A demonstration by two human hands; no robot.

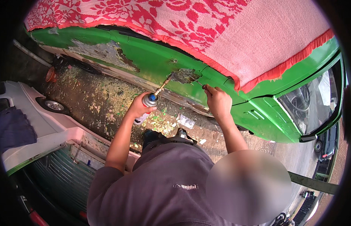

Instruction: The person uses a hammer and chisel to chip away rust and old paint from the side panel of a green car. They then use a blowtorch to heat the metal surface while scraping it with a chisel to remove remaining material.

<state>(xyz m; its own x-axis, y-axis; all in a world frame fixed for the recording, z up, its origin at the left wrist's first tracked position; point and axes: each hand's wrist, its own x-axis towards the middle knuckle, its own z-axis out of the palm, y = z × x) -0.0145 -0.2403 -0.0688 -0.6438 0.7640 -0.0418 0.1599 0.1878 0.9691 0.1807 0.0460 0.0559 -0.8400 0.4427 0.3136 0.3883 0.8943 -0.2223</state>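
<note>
My left hand (137,107) is closed around the canister of a gas blowtorch (150,100). Its brass nozzle slants up to the lower left edge of a rough, stripped patch (186,76) on the green vehicle panel (153,64). No flame can be made out. My right hand (219,101) grips the dark handle of a thin metal tool (200,83), perhaps a scraper, whose tip meets the right side of that patch. The tip's exact shape is too small to tell.
A pink and red patterned blanket (183,22) drapes over the vehicle's top. Paint flakes (111,94) litter the ground below. To the right is the green door (262,118). A pale vehicle (32,98) with a dark cloth (15,128) stands at left, near an orange pot (51,75).
</note>
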